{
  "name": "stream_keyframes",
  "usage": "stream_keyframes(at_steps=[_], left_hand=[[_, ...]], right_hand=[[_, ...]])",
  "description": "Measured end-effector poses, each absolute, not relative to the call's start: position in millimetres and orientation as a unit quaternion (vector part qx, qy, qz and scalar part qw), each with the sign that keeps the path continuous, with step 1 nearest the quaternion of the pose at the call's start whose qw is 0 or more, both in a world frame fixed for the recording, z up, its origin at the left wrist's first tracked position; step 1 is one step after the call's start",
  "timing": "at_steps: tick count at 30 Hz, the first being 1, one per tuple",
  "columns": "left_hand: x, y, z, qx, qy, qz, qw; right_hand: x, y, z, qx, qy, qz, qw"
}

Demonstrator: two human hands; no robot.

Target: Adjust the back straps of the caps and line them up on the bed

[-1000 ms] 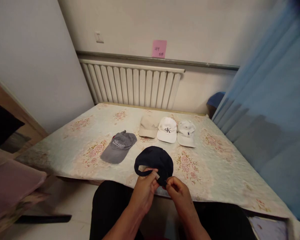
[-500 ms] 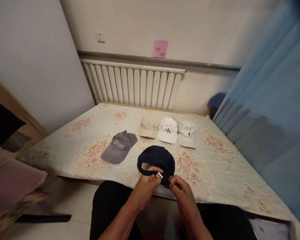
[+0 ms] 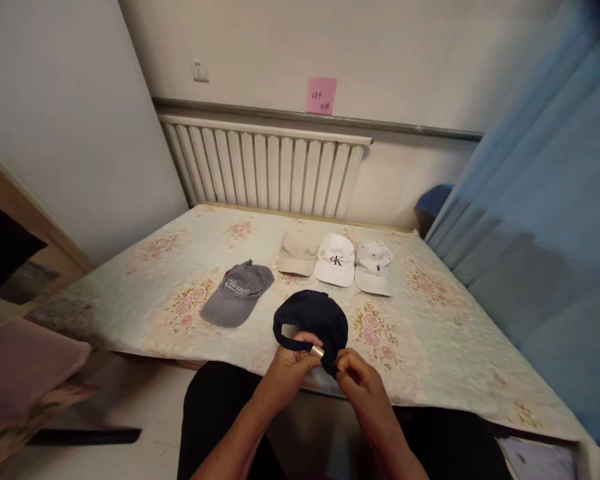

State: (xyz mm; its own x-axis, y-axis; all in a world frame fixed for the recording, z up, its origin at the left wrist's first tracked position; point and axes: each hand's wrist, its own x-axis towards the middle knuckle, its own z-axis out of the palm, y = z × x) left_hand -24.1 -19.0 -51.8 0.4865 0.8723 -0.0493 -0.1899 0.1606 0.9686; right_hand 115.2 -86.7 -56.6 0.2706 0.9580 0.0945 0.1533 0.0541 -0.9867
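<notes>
A dark navy baseball cap is held at the bed's front edge, its back opening and strap facing me. My left hand pinches the strap beside a silver metal buckle. My right hand is closed on the strap's dark end, just right of the buckle. Behind the navy cap stand a beige cap, a white cap with black "CK" lettering and an off-white cap with a small dark emblem, side by side. To the left lies a grey cap with white script.
The caps rest on a bed with a flowered cover. Beyond it a white radiator lines the wall, under a pipe and a pink note. A blue curtain hangs at right; a pink cloth is at lower left.
The silver buckle has turned slightly in my fingers, and more of the strap's end shows between it and my right hand. The other caps have not moved.
</notes>
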Motion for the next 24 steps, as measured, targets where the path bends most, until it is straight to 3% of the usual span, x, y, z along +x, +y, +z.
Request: stream_keyframes(at_steps=[10,15,24], left_hand=[[-19.1,-24.4,-65.9,0.432,0.337,0.422,0.722],[-18.8,-32.3,-59.8,0.431,0.370,0.378,0.731],[-13.9,-32.2,-54.3,0.340,0.377,0.448,0.736]], right_hand=[[110.8,-82.3,-65.8,-0.587,-0.420,0.393,0.569],[109.4,-79.7,-64.8,-0.598,-0.410,0.381,0.573],[103.9,-84.4,-55.8,-0.611,-0.477,0.305,0.554]])
